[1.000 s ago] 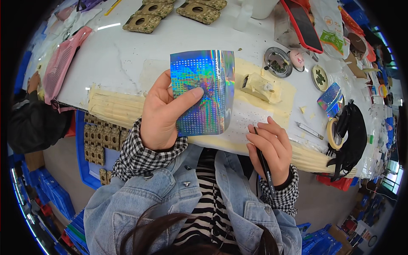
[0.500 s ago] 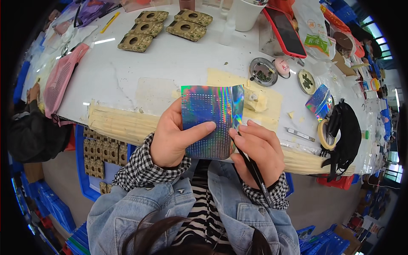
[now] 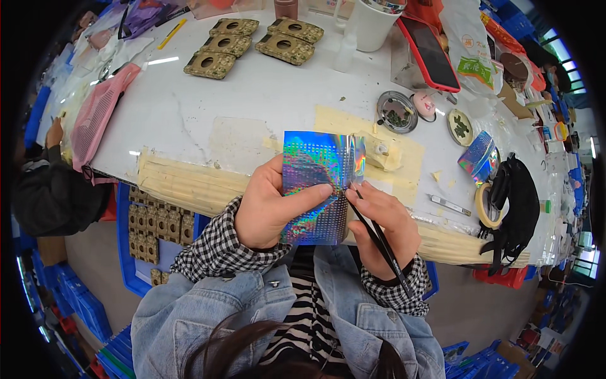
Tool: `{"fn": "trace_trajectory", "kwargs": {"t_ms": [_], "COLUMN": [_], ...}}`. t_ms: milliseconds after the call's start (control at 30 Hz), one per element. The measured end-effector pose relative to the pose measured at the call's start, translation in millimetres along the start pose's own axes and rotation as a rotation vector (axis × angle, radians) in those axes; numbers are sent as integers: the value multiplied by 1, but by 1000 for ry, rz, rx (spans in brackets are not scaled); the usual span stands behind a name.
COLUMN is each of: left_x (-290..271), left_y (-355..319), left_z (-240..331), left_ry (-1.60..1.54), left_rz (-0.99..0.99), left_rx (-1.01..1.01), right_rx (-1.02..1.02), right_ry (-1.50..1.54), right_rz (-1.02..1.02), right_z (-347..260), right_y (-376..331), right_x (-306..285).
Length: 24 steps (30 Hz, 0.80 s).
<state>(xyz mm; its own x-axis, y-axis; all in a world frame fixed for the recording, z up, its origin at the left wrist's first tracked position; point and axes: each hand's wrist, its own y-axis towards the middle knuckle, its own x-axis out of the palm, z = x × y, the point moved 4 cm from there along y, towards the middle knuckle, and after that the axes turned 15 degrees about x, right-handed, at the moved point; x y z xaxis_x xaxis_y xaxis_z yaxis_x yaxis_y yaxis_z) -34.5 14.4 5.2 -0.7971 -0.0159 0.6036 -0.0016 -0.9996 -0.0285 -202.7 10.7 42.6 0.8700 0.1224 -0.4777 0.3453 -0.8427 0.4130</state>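
Observation:
A shiny holographic sheet [image 3: 309, 164] with rows of small marks stands upright before me, above the table's near edge. My left hand [image 3: 268, 205] grips it from the left, thumb across its front and fingers behind. In my right hand [image 3: 388, 224] are black tweezers [image 3: 379, 240], their tips up at the sheet's right part and their back end pointing down at my sleeve. Whether the tips hold anything is too small to tell. Fingers of the right hand lie close to the sheet's right edge.
Several camouflage model hull parts [image 3: 226, 44] sit at the far left. A glass dish [image 3: 397, 112] of small green pieces, a red-cased phone [image 3: 429, 54] and a white mug [image 3: 372, 25] stand right. Tape roll [image 3: 489, 205], black mask [image 3: 521, 196] and blue tray [image 3: 129, 252] lie nearer. Another person's hand [image 3: 55, 132] is left.
The sheet has shifted slightly right and tilted, so its sheen differs. Both hands keep their grips, with the tweezer tips still at the sheet. The whole view has moved a little.

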Motion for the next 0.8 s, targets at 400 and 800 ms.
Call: {"fn": "trace_trajectory", "kwargs": {"t_ms": [400, 800], "left_x": [3, 5], "left_y": [2, 4], "left_z": [1, 2], "left_ry": [20, -2], "left_rz": [-12, -10], "left_rx": [16, 44], "right_rx": [-45, -16], "right_ry": [-59, -34], "right_rz": [13, 35], "right_z": [-1, -1], "right_y": [2, 1], "right_x": [1, -3]}}
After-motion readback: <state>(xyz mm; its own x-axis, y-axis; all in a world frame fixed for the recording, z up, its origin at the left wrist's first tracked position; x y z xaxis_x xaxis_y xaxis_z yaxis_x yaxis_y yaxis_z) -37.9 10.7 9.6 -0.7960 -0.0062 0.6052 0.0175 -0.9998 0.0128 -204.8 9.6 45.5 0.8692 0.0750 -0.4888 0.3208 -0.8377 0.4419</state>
